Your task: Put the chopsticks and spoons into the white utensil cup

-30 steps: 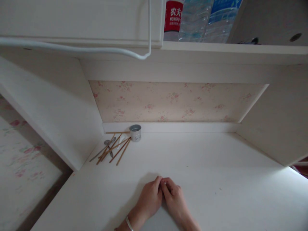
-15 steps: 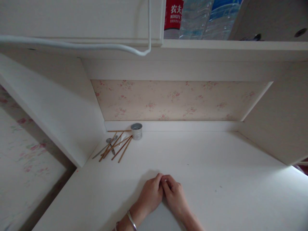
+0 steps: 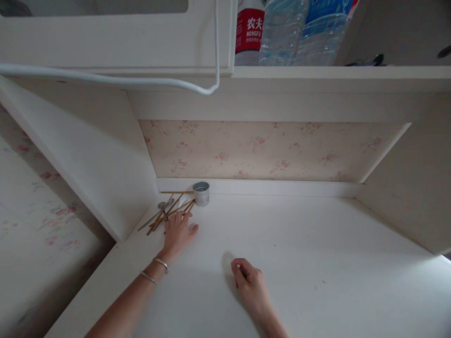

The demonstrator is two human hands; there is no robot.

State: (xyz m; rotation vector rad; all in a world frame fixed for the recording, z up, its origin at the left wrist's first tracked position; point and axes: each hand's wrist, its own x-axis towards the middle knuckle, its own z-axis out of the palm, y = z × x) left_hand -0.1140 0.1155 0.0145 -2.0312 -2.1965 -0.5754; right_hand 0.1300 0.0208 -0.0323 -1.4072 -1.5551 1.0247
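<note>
My left hand (image 3: 179,231) spreads over sticks (image 3: 151,229) left of centre, my right hand (image 3: 252,284) curls closed lower centre, both seemingly empty.

A: You've got loads of room out right — wide-open tabletop (image 3: 299,225) from your right hand (image 3: 250,281) across to the right side panel (image 3: 401,188).

B: Yeah, but your left hand (image 3: 179,232) is crowded by thin wooden sticks (image 3: 155,224), metal cup (image 3: 202,195) just beyond, left side panel (image 3: 95,155) near too.

A: Gap between your hands is passable, though.

B: Just mind the shelf (image 3: 317,72) up top — and that white cord (image 3: 141,81) by the cabinet (image 3: 123,42).
</note>
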